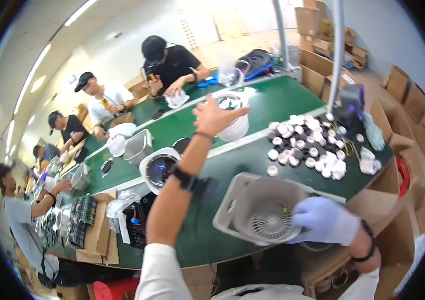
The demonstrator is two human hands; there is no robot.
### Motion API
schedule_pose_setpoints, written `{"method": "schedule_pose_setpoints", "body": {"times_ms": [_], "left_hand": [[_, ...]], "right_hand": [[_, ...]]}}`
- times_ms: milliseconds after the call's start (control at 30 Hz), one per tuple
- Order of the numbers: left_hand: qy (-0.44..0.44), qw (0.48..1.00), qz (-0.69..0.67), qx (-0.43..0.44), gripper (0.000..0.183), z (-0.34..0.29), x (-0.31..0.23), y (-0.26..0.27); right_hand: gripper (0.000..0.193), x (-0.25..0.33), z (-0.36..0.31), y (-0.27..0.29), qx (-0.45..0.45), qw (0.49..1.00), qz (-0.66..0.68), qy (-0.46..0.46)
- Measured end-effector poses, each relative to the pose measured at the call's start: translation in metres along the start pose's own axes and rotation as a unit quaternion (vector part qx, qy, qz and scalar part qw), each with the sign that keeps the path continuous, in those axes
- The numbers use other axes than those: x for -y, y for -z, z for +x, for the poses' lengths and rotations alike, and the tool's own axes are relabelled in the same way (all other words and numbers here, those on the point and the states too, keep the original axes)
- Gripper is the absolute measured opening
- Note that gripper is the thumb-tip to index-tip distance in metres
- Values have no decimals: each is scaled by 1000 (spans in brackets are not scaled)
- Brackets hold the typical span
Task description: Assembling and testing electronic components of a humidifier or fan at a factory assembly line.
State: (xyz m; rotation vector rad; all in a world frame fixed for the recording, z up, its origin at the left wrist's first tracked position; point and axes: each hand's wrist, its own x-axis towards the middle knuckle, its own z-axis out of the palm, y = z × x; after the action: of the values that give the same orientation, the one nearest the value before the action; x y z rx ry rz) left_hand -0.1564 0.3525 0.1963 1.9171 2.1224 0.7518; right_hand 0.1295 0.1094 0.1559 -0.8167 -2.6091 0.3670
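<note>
My left hand, bare, reaches out over the green belt with its fingers spread. It is at the near rim of a white round tub with shiny parts inside; whether the fingertips touch it I cannot tell. In front of me a grey plastic basket with a slotted round bottom leans on the bench edge. My right hand, in a white glove, is closed on the basket's right side, its fingertips partly hidden. Left of my forearm stands a white housing with a dark round opening.
Many small white and black round caps lie piled on the bench at right, near a dark tape dispenser. Circuit boards fill a carton at left. Co-workers sit across the belt. Cardboard boxes stand to the right.
</note>
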Motion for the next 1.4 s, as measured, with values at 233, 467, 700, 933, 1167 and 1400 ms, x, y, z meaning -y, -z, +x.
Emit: {"method": "schedule_pose_setpoints", "body": {"times_ms": [233,467,700,933,1167,1400], "left_hand": [[196,979,-8,-53,122,78,10,-80],[143,941,-105,-289,96,99,85,-142],[517,746,-150,-393,82,103,198,-139],[296,778,-340,-439,56,82,198,-175],[35,871,-481,-94,40,-21,100,-149],[-269,910,-207,240,55,-216,3,-71]], "right_hand": [[31,-135,51,60,-155,967,-114,-167],[30,-298,203,-10,-172,945,-132,-246],[40,-301,221,-45,-218,949,-79,-212],[42,-228,151,4,-243,955,-43,-164],[29,-125,67,52,-245,962,25,-121],[27,-86,-124,58,-310,899,-104,-292]]}}
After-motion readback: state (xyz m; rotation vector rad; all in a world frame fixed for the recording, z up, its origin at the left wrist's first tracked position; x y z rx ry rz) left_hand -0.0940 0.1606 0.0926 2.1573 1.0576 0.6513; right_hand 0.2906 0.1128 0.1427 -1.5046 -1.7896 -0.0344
